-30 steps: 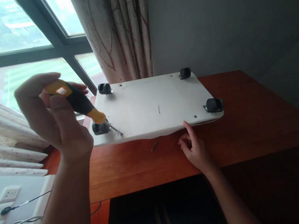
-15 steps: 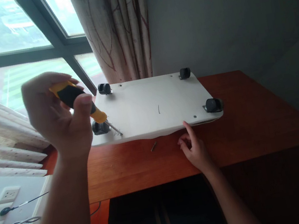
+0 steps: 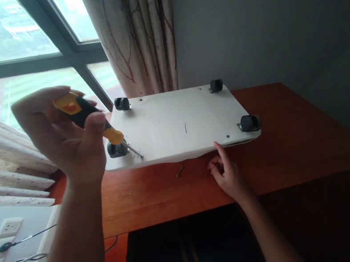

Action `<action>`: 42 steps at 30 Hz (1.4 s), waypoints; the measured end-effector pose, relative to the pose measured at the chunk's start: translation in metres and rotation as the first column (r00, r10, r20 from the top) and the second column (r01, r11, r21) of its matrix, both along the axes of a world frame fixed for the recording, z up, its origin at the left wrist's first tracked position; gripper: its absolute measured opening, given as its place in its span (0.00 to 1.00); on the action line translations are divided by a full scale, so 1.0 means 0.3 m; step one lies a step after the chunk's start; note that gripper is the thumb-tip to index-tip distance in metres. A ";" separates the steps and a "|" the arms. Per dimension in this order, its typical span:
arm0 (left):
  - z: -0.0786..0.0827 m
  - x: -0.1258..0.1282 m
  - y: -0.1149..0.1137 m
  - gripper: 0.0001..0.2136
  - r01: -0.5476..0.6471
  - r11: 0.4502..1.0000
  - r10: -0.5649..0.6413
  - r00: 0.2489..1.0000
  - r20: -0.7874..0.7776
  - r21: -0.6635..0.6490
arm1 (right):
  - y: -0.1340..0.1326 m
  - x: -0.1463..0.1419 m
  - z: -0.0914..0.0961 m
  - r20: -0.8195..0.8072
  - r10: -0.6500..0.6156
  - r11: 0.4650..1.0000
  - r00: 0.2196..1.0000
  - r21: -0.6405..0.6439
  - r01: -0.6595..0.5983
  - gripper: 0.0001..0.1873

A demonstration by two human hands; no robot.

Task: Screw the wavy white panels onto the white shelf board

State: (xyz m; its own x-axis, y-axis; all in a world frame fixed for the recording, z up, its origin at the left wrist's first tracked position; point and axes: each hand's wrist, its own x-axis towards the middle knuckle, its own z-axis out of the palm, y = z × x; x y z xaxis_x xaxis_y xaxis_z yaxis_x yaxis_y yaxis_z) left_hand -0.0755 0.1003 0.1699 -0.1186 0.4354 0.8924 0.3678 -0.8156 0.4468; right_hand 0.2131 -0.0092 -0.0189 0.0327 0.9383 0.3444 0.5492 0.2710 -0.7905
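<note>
yellow-and-black-handled screwdriver [image 3: 86,119] sits left of centre in the frame, slanting down to the right, its metal tip resting on the near left part of the white rectangular board [image 3: 180,121], just beside the near-left black caster wheel [image 3: 116,149]. the left hand [image 3: 62,142] grips the handle, thumb laid across the black part and fingers wrapped behind.

over the last second the fingers have shifted round the handle and its yellow end shows a different face, while the tip has kept to the same spot on the board. as i judge it, the tool is being twisted in place, so the turning goes on with no sign of slipping. the board, its three other casters and the small loose screw [image 3: 180,171] on the red-brown wooden table [image 3: 298,140] have not moved.

the right hand [image 3: 228,175], at lower centre, grasps nothing: its forefinger points up against the board's near edge, the other fingers loosely curled, as before.

no brand or label can be read. a pale patch on the handle's yellow end is too blurred to make out, and a short dark stroke [image 3: 185,127] mid-board is only a mark.
</note>
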 end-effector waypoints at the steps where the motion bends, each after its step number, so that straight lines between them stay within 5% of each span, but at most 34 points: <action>1: 0.003 -0.005 0.001 0.18 -0.015 1.000 0.015 1.000 -0.012 0.011 | 0.000 0.000 0.000 -0.002 0.002 1.000 1.000 0.000 -0.002 0.38; 9: -0.007 0.009 -0.002 0.11 0.078 0.995 -0.079 0.997 -0.012 -0.058 | 0.000 -0.003 0.006 -0.007 0.005 1.000 1.000 0.004 -0.005 0.39; 15: 0.004 -0.001 -0.015 0.13 -0.032 0.999 0.031 0.999 -0.044 -0.002 | -0.002 0.001 0.010 -0.006 0.008 1.000 1.000 -0.019 -0.008 0.39; 18: 0.003 0.012 -0.007 0.10 0.073 0.995 -0.074 0.997 -0.021 -0.066 | -0.002 0.003 0.009 -0.016 0.014 0.999 1.000 -0.032 -0.015 0.39; 22: -0.023 0.016 0.053 0.11 0.158 0.982 -0.161 0.987 0.026 0.100 | -0.002 0.002 0.006 -0.020 0.012 1.000 1.000 -0.021 -0.013 0.40; 25: -0.038 -0.011 0.097 0.21 0.085 0.965 -0.090 0.996 0.008 0.248 | -0.002 0.001 0.005 -0.010 0.015 1.000 1.000 -0.006 -0.016 0.40; 27: -0.038 -0.028 0.106 0.25 0.029 0.972 -0.028 1.000 -0.009 0.231 | -0.001 0.001 0.005 -0.001 0.015 1.000 1.000 -0.003 -0.015 0.40; 33: -0.032 -0.010 0.088 0.14 0.082 0.990 -0.085 0.996 0.021 0.119 | -0.002 0.001 0.006 -0.009 0.008 1.000 1.000 -0.022 -0.008 0.39; 42: -0.049 -0.075 0.131 0.28 -0.008 0.977 0.017 0.999 -0.044 0.212 | 0.001 0.002 0.002 -0.015 0.011 1.000 1.000 -0.012 -0.011 0.39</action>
State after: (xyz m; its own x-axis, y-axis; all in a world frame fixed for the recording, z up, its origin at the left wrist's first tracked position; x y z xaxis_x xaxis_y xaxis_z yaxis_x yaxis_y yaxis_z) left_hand -0.0980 0.1396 0.1552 -0.0803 0.2346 0.9688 0.3946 -0.8850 0.2471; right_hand 0.2139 -0.0089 -0.0183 0.0278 0.9426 0.3328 0.5341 0.2675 -0.8020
